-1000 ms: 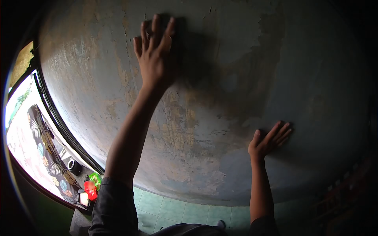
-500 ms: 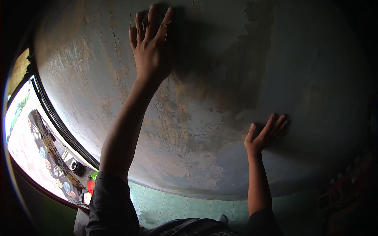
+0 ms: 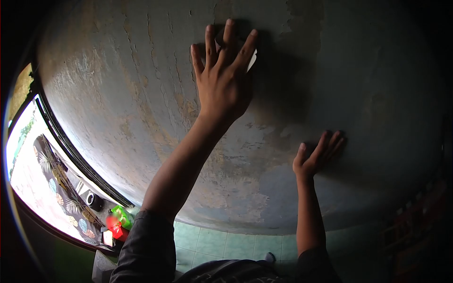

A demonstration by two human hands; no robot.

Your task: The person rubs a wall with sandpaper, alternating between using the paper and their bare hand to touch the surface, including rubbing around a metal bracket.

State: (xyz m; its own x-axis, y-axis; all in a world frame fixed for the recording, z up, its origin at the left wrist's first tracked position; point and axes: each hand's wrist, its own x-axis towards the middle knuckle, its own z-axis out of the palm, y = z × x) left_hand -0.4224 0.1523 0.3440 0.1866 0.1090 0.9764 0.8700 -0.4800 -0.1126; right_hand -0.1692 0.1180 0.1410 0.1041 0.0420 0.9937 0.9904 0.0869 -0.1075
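My left hand [image 3: 222,85] lies with spread fingers against the worn, peeling wall [image 3: 155,94]. Under its palm and fingers is a thin sheet [image 3: 252,60], pressed to the wall. Only a pale edge shows beside the index finger and a bit between the other fingers, so its kind cannot be made out. Lower and to the right, my right hand [image 3: 314,158] rests on a smoother grey part of the wall, fingers stretched out and nothing visible in it.
At the left is a bright window opening [image 3: 28,160] with a dark frame and a patterned cloth [image 3: 71,198]. Green and red plastic items [image 3: 115,226] and a dark round object [image 3: 93,201] lie by it. Pale green floor tiles [image 3: 240,245] run along the wall's foot.
My left hand has slid right and somewhat downward in view, and the thin sheet under it has moved along. My right hand stays at nearly the same place.
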